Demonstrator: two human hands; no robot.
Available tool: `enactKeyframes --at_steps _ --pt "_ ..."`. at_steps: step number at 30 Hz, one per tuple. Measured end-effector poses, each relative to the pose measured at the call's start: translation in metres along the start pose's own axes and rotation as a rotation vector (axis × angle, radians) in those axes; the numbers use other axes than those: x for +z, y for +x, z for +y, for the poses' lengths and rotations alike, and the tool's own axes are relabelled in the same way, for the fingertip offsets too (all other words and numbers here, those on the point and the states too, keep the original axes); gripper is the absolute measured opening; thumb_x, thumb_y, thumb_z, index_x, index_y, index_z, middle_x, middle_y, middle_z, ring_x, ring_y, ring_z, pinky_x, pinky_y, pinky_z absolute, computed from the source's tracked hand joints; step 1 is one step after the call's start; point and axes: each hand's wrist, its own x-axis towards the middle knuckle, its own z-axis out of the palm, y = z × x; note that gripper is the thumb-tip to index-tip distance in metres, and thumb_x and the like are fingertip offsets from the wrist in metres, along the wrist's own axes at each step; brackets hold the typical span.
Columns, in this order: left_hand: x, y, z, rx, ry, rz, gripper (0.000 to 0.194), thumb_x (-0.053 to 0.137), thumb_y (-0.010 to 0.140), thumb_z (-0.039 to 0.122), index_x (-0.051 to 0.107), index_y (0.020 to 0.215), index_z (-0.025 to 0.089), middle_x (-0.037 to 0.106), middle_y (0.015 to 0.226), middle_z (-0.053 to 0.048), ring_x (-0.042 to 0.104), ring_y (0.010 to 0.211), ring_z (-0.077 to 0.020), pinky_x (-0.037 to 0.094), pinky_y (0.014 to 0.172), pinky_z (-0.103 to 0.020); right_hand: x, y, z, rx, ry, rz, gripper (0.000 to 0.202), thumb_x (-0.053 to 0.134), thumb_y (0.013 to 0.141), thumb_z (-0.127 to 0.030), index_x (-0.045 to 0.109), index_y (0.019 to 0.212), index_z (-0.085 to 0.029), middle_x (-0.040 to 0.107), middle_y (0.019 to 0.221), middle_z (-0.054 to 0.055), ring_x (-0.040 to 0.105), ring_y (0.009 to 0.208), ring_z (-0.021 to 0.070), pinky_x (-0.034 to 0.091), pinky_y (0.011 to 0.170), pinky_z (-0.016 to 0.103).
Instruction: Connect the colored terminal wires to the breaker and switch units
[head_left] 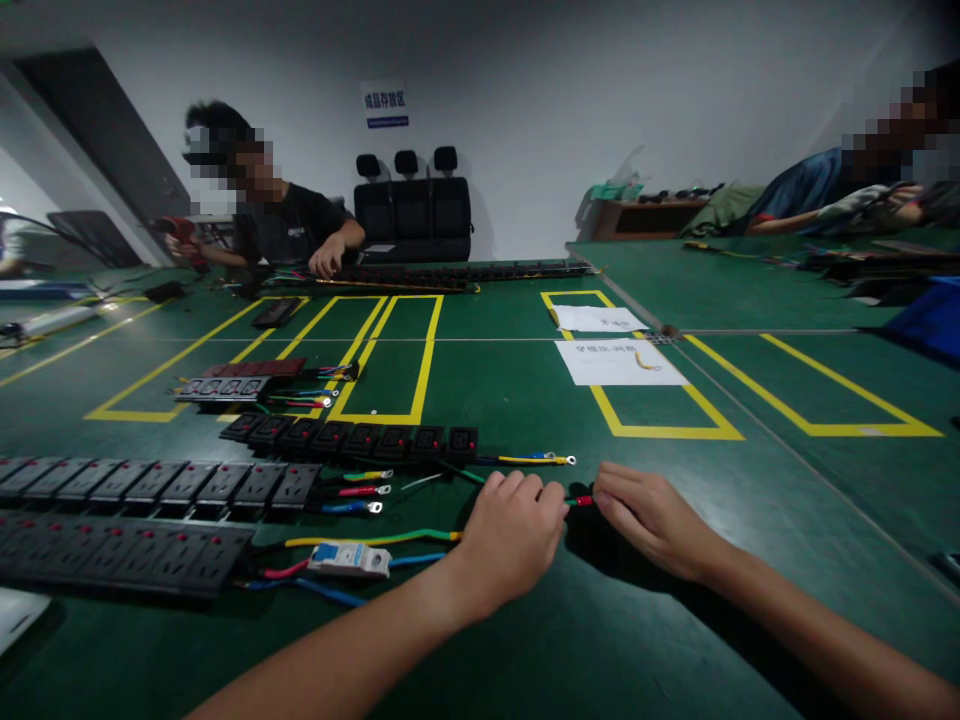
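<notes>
My left hand is closed around a green wire that comes from the row of black socket modules. Past its fingers the wire shows again, ending in a short red sleeve. My right hand pinches at the far side of this sleeve; the wire's tip is hidden by the fingers. Close to my left hand, a yellow-green wire and a white circuit breaker lie beside a long black socket strip. A yellow wire with a ring terminal lies just beyond both hands.
Another socket strip lies at the left. Yellow tape outlines and paper sheets mark the green table. Across it, a co-worker holds a red power tool; another person is at the right.
</notes>
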Motion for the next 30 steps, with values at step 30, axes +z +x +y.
enactKeyframes --at_steps 30 --pt "0.0011 0.001 -0.0016 -0.006 -0.012 -0.019 0.015 0.045 0.104 0.024 0.06 0.102 0.02 0.067 0.098 -0.006 0.061 0.089 -0.0241 0.045 0.075 -0.038 0.0003 0.0015 0.0007 0.016 0.004 -0.013 0.03 0.038 0.103 -0.02 0.05 0.076 -0.021 0.05 0.073 0.0 0.05 0.065 0.0149 0.033 0.061 0.028"
